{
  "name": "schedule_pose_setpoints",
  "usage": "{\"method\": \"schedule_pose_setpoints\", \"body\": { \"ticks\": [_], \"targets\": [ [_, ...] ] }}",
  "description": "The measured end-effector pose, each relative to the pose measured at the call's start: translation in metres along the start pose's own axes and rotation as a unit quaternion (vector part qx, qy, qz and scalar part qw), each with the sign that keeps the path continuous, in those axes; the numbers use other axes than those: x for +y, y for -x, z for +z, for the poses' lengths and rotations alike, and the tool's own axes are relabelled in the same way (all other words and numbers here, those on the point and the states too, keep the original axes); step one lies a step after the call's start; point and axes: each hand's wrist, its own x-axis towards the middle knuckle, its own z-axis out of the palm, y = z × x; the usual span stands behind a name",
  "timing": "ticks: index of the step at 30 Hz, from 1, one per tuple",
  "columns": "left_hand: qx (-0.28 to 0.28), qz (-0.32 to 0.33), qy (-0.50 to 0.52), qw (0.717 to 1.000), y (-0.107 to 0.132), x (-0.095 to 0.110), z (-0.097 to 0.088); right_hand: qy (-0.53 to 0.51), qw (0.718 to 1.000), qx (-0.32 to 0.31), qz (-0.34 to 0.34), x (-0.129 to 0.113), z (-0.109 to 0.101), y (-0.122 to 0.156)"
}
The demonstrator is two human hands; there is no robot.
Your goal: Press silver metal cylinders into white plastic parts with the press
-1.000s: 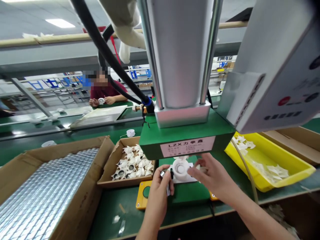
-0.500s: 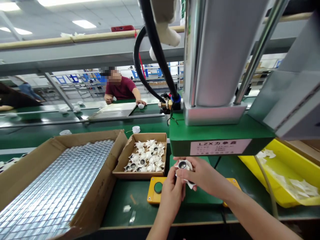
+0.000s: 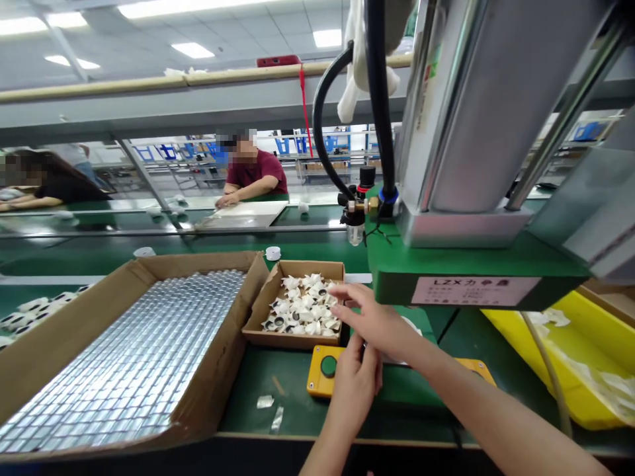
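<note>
Fingers spread open, the right hand (image 3: pixel 373 322) reaches left toward white finned pieces (image 3: pixel 301 306) in a cardboard box (image 3: pixel 292 341), seemingly a pick-or-place step, next needing edge clearance; the nearer left hand (image 3: pixel 355 375) curls, contents hidden.

bits (image 3: pixel 303 311) at 6 o'clock look matt plastic, box (image 3: pixel 292 340) dull cardboard, rods (image 3: pixel 133 357) at 8 super shiny, kinda metallic
</note>
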Motion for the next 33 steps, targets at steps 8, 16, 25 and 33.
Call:
{"method": "schedule_pose_setpoints", "body": {
  "ticks": [8, 16, 25, 33],
  "targets": [
    [0.020, 0.004, 0.023, 1.000, 0.003, 0.003, -0.003, 0.160, 0.983, -0.001, -0.086, 0.035, -0.059, 0.116],
    [-0.020, -0.059, 0.235, 0.970, -0.005, 0.051, 0.025, 0.311, 0.914, 0.146, 0.214, 0.139, -0.199, 0.197],
    [-0.138, -0.090, 0.420, 0.892, -0.025, 0.079, 0.057, 0.333, 0.905, 0.035, 0.262, 0.192, -0.218, 0.215],
    [-0.154, -0.102, 0.401, 0.897, -0.014, 0.075, 0.056, 0.369, 0.884, 0.048, 0.283, 0.211, -0.212, 0.210]
  ]
}}
